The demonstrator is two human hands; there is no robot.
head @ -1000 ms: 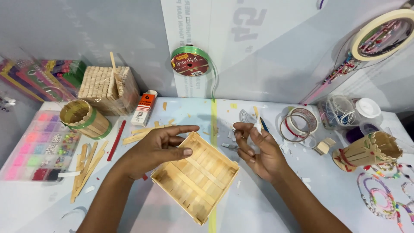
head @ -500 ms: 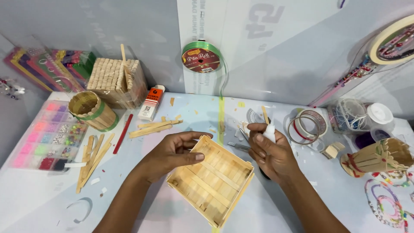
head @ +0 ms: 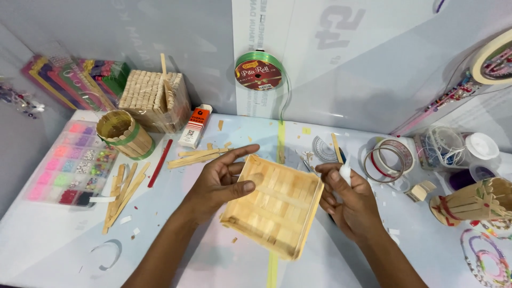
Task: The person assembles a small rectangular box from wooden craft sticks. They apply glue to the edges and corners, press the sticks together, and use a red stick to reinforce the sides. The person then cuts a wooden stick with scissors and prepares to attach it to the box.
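1. I look down on the worktable (head: 64, 250), pale and littered with small scraps. All the work lies on it, close in front of me.

2. The biggest thing in hand is the shallow wooden tray (head: 273, 210) made of flat sticks. It lies in the middle, between my two hands, turned so that its corners point toward and away from me. Its open side faces up and its near corner hangs toward my body.

3. My left hand (head: 221, 181) is on the tray's left side. The thumb presses on the inner floor and the fingers (head: 240, 154) reach along the far left rim, so this hand is clamped on the tray and steadies it.

4. My right hand (head: 352, 205) is just beside the tray's right edge, perhaps touching it; I cannot tell for sure. Its fingers are closed together around a small white tube (head: 345, 172), which sticks up from the fist.

5. The relation that matters, in my judgement: the tray lies to the left of the right hand, and the tube's tip stands near the tray's far right rim. The right hand is the nearer one to that rim.

6. Loose flat sticks (head: 197, 157) lie beyond the left hand, well apart from the right one.
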